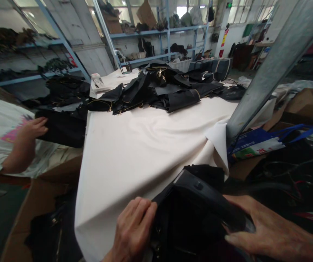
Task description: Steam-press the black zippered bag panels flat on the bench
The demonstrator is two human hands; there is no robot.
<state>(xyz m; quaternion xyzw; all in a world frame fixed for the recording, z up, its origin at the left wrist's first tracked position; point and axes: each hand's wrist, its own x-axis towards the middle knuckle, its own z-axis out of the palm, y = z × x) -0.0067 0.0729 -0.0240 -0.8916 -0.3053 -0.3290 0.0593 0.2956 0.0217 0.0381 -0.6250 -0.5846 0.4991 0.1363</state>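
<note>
**While a black bag (197, 214) sits at the table (145, 153) edge**

As it leans on the near edge, my left hand (133, 229) is curled tight on its left rim. My right hand (268, 233) lies half open, cupping its right side. I judge this a steadying hold, and shifting it calls for a firmer right grip. Its inside is too dark to read. Left, 1 cardboard box (36, 196) holds dark pieces. Farther off lies a black pile (167, 91).

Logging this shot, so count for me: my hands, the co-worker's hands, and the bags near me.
Mine: 2, left hand and right hand, both holding the black bag.
Theirs: 1, co-worker's hand on black fabric.
Bags: 2, black bag and blue bag.
Total: 5.
</note>
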